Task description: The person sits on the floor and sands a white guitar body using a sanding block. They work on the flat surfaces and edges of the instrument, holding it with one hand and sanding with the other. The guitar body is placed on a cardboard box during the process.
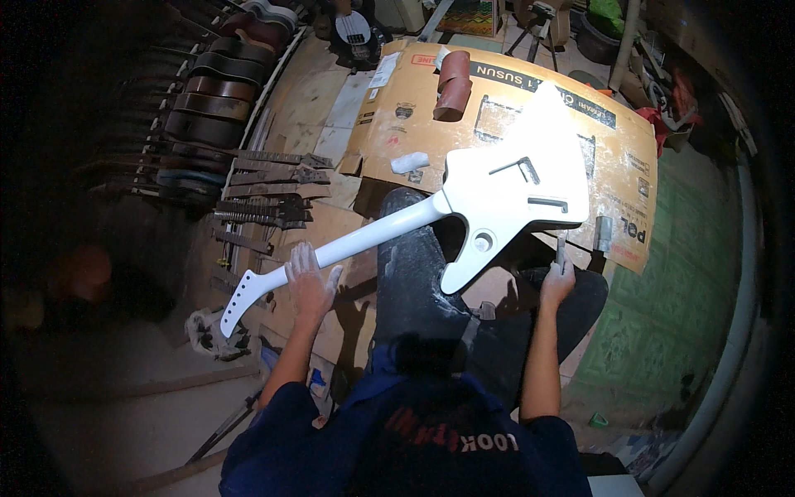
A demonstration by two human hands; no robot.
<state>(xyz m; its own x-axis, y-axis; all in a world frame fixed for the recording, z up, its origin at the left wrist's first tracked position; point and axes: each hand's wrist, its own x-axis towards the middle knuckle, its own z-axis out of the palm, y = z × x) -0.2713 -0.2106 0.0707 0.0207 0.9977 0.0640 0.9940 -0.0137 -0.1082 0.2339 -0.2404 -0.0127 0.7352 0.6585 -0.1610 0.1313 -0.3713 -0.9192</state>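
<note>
A white electric guitar body [551,141] with cut-out slots and a round hole lies tilted across my lap and a cardboard sheet; bright light washes out its far part. Its white neck [381,234] runs down to the left, ending in a headstock [238,305] with a row of holes. My left hand [310,286], dusted white, lays its fingers over the neck near the headstock, thumb apart on the near side. Close to the body's lower right edge, my right hand [556,286] pinches a small grey flat piece [561,250] upright, apart from the guitar.
On the cardboard [389,124] rest a curled reddish-brown sandpaper roll [454,87], a white wad [409,162] and a grey piece [603,234]. Several guitar necks [277,190] lie at left, beside a rack of guitar bodies [211,108]. Green tiles [662,306] cover the floor at right.
</note>
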